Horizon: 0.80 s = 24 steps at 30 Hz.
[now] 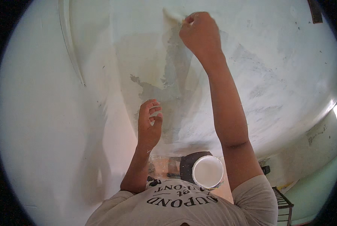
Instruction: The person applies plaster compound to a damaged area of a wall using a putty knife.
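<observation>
My right hand is raised high against the wall, closed around a pale tool with a brush-like end. That tool is blurred, and its grip is hidden in my fist. My left hand is in front of the lower wall, fingers loosely curled and apart, with nothing in it. Between the two hands spreads a damp-looking grey patch with ragged edges. Below, near my body, stands a round white bucket with whitish contents.
To the left, another pale wall meets this one at a corner, with a thin white strip running down it. A dark metal rack stands low on the right. Something dark lies beside the bucket.
</observation>
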Motion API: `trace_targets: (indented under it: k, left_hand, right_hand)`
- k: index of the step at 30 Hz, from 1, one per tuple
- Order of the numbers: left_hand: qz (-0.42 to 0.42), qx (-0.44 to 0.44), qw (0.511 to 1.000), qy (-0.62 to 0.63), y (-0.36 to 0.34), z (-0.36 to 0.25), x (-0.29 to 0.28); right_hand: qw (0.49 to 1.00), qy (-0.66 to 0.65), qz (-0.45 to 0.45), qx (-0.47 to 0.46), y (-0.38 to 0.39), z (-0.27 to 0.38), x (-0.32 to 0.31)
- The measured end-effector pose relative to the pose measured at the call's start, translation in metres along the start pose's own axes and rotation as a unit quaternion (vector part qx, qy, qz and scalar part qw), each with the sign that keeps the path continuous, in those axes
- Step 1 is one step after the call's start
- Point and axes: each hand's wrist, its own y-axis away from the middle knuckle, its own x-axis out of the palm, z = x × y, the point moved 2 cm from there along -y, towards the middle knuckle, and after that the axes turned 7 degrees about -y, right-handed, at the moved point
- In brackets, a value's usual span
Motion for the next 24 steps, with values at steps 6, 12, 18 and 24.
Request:
trace_targets:
  k: [6,12,18,24]
  left_hand:
    - [-0.018,-0.007,1.000,-0.007,-0.001,0.003,-0.003]
    - [-0.044,-0.001,0.999,0.011,-0.004,0.005,-0.012]
    - [-0.064,-0.010,0.998,0.005,-0.005,0.006,-0.027]
    - [-0.074,-0.011,0.997,-0.016,0.002,0.002,-0.039]
  right_hand:
    - [0.995,0.102,0.009,0.000,0.035,0.000,0.023]
    - [0.968,0.154,0.180,0.087,0.157,-0.016,0.099]
    - [0.948,0.063,0.292,0.107,0.244,-0.031,0.125]
    - [0.843,-0.155,0.424,0.292,0.326,-0.079,0.169]
